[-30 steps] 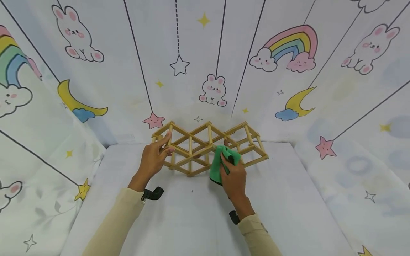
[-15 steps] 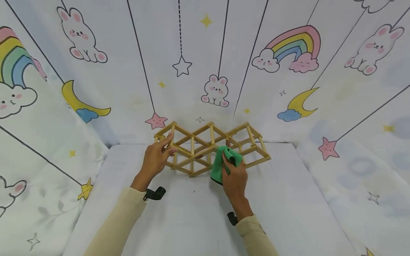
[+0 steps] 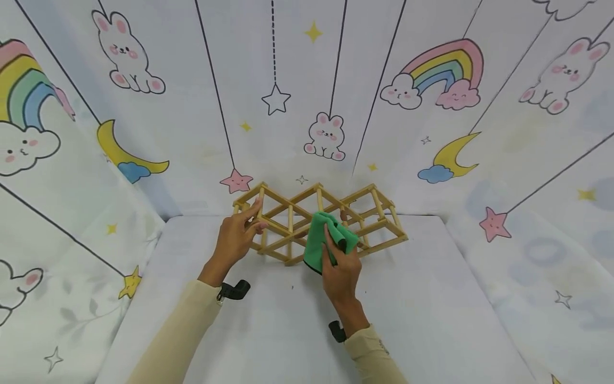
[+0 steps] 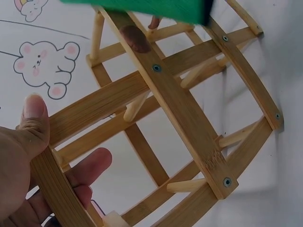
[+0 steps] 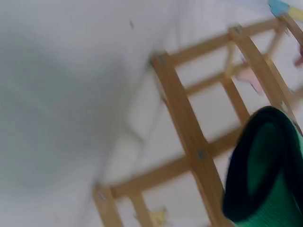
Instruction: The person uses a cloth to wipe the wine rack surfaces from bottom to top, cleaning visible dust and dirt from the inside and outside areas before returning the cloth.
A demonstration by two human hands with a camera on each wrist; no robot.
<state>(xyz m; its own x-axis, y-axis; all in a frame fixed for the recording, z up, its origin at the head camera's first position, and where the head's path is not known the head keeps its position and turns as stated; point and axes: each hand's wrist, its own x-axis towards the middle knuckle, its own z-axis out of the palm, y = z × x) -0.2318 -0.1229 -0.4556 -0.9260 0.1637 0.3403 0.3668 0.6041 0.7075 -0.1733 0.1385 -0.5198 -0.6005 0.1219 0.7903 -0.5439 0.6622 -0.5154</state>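
An expandable wooden rack (image 3: 290, 220) of crossed slats and round dowels, joined with metal rivets, stands at the far side of the white table. My left hand (image 3: 232, 238) grips its left end; in the left wrist view the thumb lies on one side of an end slat (image 4: 61, 189), with fingers behind it. My right hand (image 3: 342, 274) holds a folded green cloth (image 3: 314, 242) with dark edging against the front middle of the rack. The cloth covers part of the slats there. A dark brown spot (image 4: 136, 39) marks one slat just below the cloth.
Behind the rack rises a white backdrop (image 3: 297, 69) printed with bunnies, stars, moons and rainbows, and it continues along both sides. The white table (image 3: 278, 330) stretches toward me. A black strap device (image 3: 235, 290) sits at my left wrist, another (image 3: 337, 332) at the right.
My right hand has slid left along the rack with the green cloth. The left hand keeps its hold on the left end. The whole head view has shifted slightly.
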